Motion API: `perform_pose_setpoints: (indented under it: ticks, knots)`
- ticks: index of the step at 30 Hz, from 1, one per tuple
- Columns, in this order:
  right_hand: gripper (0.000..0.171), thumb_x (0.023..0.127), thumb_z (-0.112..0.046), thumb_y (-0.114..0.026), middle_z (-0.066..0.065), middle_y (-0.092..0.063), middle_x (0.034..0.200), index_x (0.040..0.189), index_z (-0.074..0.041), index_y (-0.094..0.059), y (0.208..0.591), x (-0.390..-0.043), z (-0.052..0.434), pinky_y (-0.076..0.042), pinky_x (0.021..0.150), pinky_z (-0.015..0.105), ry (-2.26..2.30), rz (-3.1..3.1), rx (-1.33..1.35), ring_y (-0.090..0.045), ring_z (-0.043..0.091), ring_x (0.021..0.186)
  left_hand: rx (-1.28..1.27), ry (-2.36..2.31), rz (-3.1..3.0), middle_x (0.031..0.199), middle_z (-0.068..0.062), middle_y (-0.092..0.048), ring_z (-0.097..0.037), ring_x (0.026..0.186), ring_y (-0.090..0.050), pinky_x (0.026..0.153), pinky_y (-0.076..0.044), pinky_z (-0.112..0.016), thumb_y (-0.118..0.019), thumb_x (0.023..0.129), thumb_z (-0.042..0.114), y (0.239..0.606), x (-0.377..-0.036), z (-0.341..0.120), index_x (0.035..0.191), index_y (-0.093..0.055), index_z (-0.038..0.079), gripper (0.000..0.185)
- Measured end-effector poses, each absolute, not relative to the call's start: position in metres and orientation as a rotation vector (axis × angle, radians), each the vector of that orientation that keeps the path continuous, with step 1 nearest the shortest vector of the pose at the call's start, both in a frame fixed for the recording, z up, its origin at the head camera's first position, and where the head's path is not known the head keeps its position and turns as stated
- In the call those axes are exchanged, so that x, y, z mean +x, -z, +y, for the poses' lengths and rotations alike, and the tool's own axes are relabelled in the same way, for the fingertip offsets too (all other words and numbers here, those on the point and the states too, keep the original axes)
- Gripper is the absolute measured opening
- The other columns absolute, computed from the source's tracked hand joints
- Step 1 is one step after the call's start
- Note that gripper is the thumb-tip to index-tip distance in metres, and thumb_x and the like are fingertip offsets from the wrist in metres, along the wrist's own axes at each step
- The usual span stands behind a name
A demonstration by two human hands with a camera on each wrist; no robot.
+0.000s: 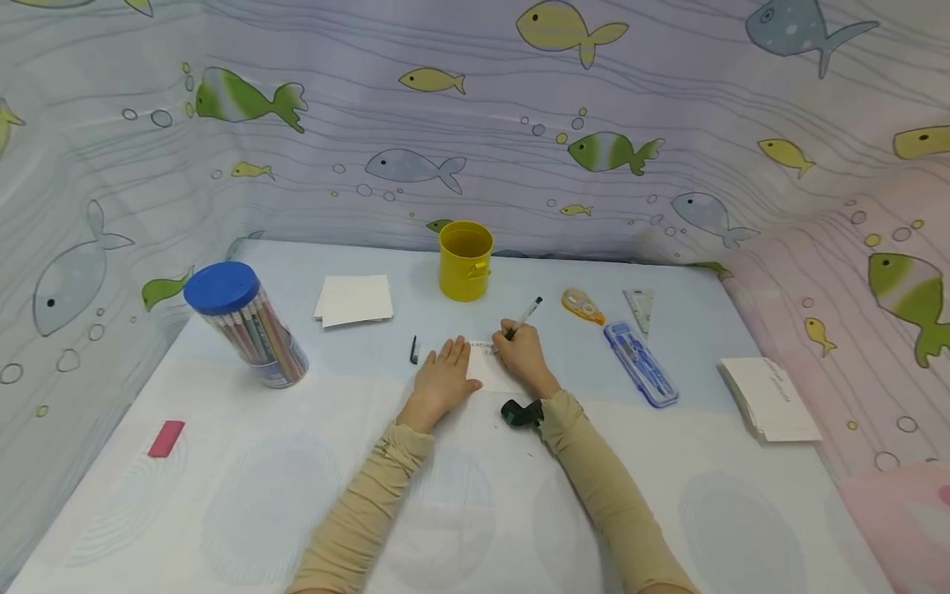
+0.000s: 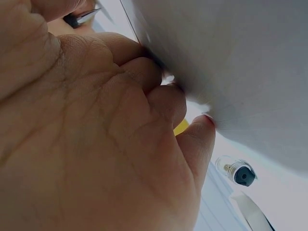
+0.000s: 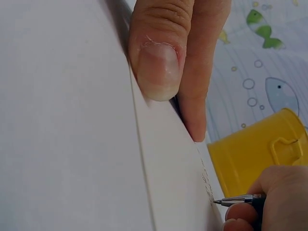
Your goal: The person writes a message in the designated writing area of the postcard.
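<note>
Both forearms slant in from the near edge of my head view, sleeves (image 1: 359, 503) bunched at the wrists, and the hands come together over a white card (image 1: 499, 379) in the middle of the table (image 1: 349, 412). I've got the left hand (image 1: 439, 386) palm down, fingers stretched forward, thumb out toward its partner: that grip is unclosed, pressing on the card rather than clasping anything. Over to the right hand (image 1: 525, 358), and there's a neat pinch, the grip clamped on a pen (image 1: 530, 308), fingers bent round its lower barrel, the back end leaning up and to the right. My right wrist view puts the pen tip touching the card at a row of small writing, with the left thumb (image 3: 159, 72) pressed on the card's surface nearer the camera. Just left of the left fingertips I spot a small black cap (image 1: 414, 350) on the table; beyond the hands stands a yellow bucket (image 1: 464, 276), and off to the right of the pen lie the correction tape (image 1: 582, 305) and a blue case (image 1: 640, 363)
</note>
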State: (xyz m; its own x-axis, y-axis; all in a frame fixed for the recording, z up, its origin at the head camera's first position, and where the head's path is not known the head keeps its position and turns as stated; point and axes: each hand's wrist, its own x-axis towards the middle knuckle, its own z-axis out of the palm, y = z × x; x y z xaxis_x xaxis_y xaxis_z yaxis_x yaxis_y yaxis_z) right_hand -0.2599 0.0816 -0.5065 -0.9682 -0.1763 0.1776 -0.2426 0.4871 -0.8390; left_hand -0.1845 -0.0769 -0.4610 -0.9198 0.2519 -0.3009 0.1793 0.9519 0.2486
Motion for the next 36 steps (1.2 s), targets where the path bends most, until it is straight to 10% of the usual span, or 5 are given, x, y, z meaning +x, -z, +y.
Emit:
perform_pose_setpoints:
  ticks: [36]
  knots:
    - [0.039, 0.089, -0.005, -0.049, -0.007, -0.029, 0.042, 0.055, -0.014, -0.032, 0.5082, -0.2582, 0.0851, -0.018, 0.036, 0.019, -1.488, -2.611, 0.351, -0.022, 0.006, 0.036, 0.321, -0.288, 2.790, 0.163, -0.012, -0.012, -0.028, 0.152, -0.012, 0.124, -0.015, -0.047, -0.046, 0.100, 0.045, 0.4641, -0.1852, -0.0761, 0.154, -0.018, 0.002, 0.074]
